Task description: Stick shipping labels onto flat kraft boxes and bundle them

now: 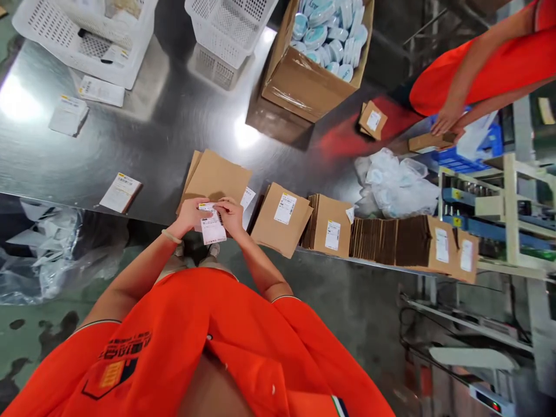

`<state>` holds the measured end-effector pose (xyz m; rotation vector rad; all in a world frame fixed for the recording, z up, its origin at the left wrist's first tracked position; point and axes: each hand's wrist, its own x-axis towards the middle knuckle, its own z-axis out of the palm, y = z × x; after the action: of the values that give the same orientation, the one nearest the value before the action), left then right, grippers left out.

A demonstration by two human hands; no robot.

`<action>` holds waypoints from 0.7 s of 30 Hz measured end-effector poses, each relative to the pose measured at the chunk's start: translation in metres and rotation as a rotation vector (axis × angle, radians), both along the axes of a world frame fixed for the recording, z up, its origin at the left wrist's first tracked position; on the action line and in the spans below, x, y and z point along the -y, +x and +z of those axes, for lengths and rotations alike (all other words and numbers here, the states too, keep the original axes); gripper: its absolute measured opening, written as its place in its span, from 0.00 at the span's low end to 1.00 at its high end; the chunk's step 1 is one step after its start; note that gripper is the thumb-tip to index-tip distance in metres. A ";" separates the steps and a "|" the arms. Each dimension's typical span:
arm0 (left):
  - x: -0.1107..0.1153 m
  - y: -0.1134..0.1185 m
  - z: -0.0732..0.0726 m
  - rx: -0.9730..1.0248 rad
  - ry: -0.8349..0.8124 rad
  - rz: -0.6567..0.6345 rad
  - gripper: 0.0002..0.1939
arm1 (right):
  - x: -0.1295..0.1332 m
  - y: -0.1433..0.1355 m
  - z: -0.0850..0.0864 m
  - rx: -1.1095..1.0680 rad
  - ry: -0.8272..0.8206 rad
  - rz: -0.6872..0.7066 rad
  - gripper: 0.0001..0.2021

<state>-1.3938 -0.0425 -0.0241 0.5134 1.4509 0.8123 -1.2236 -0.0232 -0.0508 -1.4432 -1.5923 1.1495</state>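
Between my two hands is a white printed label with a small yellow mark at its top. My left hand pinches its left edge, while the fingers of my right hand close on its upper right side. Just beyond my hands lie flat brown cardboard mailers at the table's front edge. To their right leans a stack of labelled mailers. A stack of printed labels rests on the metal table to the left.
White plastic baskets stand at the back left. An open carton holds many round white-and-teal tins. Rows of cardboard mailers line the front edge rightward. Plastic bags lie near a co-worker's hands at the right.
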 end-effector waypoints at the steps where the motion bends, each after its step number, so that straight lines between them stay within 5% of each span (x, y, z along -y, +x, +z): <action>1: -0.001 0.000 0.001 0.006 -0.021 0.001 0.37 | 0.003 0.000 0.000 0.041 0.008 0.005 0.08; 6: 0.003 -0.008 0.009 0.018 -0.068 -0.129 0.34 | 0.004 0.007 0.011 0.179 0.077 0.009 0.07; 10: 0.019 -0.021 0.009 0.084 -0.217 -0.329 0.32 | -0.050 0.020 0.012 0.222 0.089 -0.087 0.07; 15: 0.029 -0.020 0.005 0.139 -0.276 -0.303 0.32 | -0.136 0.016 -0.003 0.376 -0.029 -0.178 0.08; 21: 0.056 -0.021 -0.001 0.055 -0.355 -0.332 0.32 | -0.147 0.002 -0.012 0.561 -0.046 -0.163 0.11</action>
<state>-1.4148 -0.0983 -0.0248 0.4397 1.3732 0.2951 -1.2212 0.1238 -0.0629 -2.0069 -1.7708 0.7229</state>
